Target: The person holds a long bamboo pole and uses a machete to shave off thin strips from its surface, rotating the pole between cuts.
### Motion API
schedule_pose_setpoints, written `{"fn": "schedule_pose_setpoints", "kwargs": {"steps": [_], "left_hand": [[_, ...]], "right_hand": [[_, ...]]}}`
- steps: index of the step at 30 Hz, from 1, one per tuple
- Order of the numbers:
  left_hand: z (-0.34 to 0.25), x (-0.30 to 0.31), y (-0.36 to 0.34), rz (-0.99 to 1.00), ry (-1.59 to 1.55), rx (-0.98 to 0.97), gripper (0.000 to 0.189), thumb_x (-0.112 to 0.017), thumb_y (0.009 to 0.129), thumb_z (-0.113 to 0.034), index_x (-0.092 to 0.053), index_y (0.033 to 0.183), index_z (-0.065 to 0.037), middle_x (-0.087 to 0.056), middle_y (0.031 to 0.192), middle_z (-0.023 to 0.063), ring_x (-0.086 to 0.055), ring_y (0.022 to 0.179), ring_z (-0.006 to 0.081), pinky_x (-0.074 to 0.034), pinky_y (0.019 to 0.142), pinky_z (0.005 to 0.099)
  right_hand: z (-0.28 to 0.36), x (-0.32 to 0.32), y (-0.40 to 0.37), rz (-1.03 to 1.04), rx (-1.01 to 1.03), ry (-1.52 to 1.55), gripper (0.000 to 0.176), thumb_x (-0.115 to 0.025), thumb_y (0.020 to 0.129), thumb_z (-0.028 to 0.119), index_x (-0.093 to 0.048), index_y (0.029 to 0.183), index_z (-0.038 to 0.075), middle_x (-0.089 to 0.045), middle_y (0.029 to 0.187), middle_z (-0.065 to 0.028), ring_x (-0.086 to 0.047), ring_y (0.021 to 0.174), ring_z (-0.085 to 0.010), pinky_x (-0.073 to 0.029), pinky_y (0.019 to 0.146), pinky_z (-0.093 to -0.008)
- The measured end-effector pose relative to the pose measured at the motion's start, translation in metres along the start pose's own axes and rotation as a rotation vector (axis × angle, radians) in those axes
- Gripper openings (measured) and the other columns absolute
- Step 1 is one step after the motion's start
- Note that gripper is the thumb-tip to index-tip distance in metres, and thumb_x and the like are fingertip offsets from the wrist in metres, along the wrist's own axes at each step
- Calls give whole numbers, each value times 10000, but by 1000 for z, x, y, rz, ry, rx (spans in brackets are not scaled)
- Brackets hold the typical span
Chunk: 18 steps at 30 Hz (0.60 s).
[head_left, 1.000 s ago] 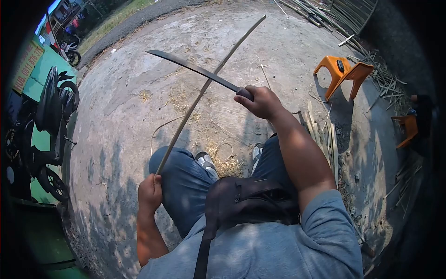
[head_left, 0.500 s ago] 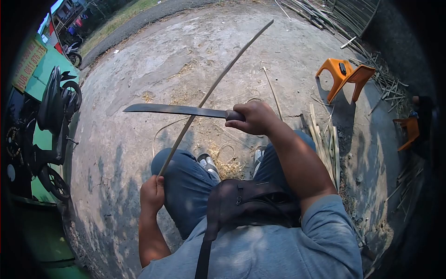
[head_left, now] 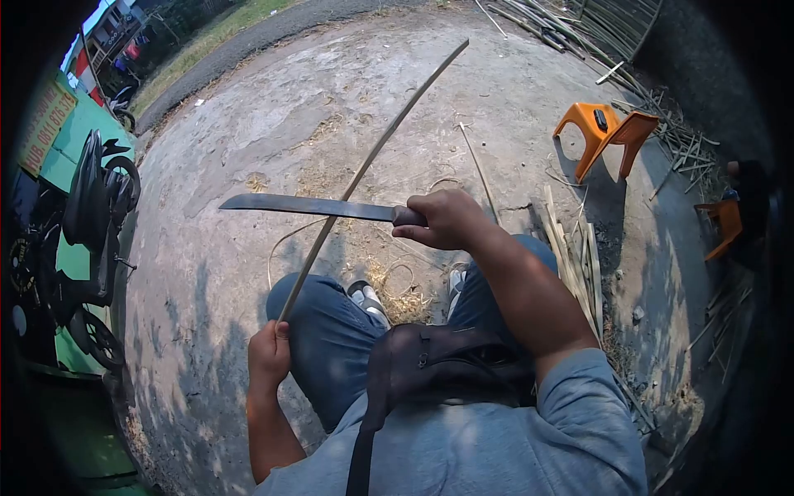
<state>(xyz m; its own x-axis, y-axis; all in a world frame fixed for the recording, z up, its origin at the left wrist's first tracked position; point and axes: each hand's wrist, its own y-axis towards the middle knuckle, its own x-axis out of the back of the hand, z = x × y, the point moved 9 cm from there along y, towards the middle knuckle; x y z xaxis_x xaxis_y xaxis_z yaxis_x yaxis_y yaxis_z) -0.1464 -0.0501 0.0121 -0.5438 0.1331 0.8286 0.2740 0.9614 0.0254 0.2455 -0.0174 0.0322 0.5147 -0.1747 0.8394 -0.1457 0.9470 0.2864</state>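
My left hand (head_left: 270, 354) is closed around the lower end of a long, thin bamboo strip (head_left: 376, 155), beside my left knee. From there the strip slants up and away to the right, its far end raised in front of me. In my right hand (head_left: 447, 220) is a machete (head_left: 310, 205), gripped by its dark handle, the long blade pointing left. The blade lies across the strip, overlapping it a little beyond my knees. Pale shavings (head_left: 405, 306) are scattered on the ground between my shoes.
Split bamboo strips (head_left: 571, 256) lie beside my right leg. An orange plastic chair (head_left: 591, 128) with a black object on it stands farther right. More bamboo (head_left: 546, 29) is piled at the back right. A motorcycle (head_left: 95, 223) is parked at left. A black bag (head_left: 447, 364) rests on my lap.
My right hand and the machete have come slightly lower, toward my body. The strip's far end has swung a little left. The whole view has shifted slightly; both grips stay the same.
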Motion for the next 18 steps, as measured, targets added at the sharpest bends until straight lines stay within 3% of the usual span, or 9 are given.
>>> {"fn": "schedule_pose_setpoints", "kwargs": {"steps": [6,13,18], "left_hand": [[2,-1,0,-15,11,-25,514,-502,1103,-448,-579,849,-7,-590,697,222,-600,631,425,-448,585,470],[-1,1,-1,-25,42,-64,521,-495,1103,-452,-568,848,-4,-592,709,236,-596,668,471,-442,589,494],[-6,2,-1,-29,37,-59,524,-492,1103,-453,-569,849,-1,-594,712,240,-596,668,471,-440,592,497]], "right_hand": [[1,0,6,83,-13,-64,554,-675,900,682,-722,915,130,-718,785,-145,-720,776,-383,-553,697,-511],[-54,37,-1,-109,-324,27,575,-669,921,679,-729,911,107,-724,787,-149,-731,785,-368,-562,714,-474],[-57,34,-4,-136,-346,54,590,-678,914,678,-719,892,91,-725,791,-159,-733,799,-379,-567,721,-479]]}}
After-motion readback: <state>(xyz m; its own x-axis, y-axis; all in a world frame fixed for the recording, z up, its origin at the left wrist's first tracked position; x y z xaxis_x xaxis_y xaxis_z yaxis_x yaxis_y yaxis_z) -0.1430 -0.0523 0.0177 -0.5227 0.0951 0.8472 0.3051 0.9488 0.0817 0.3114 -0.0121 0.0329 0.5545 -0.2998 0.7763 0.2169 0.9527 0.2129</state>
